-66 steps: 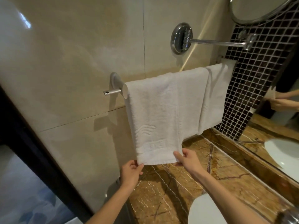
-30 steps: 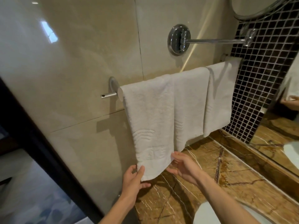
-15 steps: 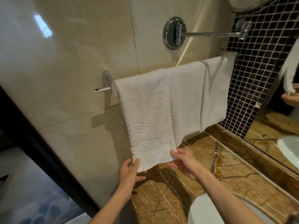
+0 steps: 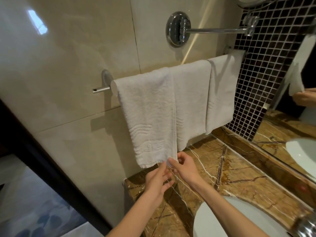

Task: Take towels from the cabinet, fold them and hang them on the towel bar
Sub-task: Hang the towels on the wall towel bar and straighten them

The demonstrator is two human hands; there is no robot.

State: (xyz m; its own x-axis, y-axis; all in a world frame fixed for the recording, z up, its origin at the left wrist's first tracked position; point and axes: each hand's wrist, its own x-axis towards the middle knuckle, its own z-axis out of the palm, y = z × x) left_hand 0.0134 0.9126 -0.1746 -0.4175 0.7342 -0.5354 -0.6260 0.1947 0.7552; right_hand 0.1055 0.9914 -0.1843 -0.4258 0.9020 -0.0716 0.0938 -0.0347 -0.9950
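Hands: close together, the left hand [image 4: 158, 179] just below and beside the right hand [image 4: 185, 167], both at the lower hem of the front towel [image 4: 148, 117].

Right hand: thumb and forefinger curled, pinching the hem's corner on its own side.

Left hand: fingers straight and pointing up, tips at the hem. Whether they touch the cloth cannot be told.

Front towel: white terry, draped over the towel bar [image 4: 101, 89] directly above the hands. It hangs flat and long. A raised wave pattern runs across its lower part, with a plain band beneath it down to the hem. The edge above the right hand falls in a straight vertical line.

Above and beyond the right hand: the middle towel [image 4: 192, 100], white with the same wave pattern, partly overlapped by the front towel. Its hem hangs higher. Further along is the far towel [image 4: 222, 93], also white and hanging flat.

Bar: only the chrome stub beyond the left hand is exposed; the rest lies under the towels.

Under the hands: brown veined marble worktop [image 4: 236, 178], with a white basin [image 4: 222, 219] nearer the person.

High above the hands: a chrome wall arm [image 4: 213, 30] on beige tiles.

Beyond the right hand: dark mosaic tiling [image 4: 266, 65] and a mirror [image 4: 290, 127].
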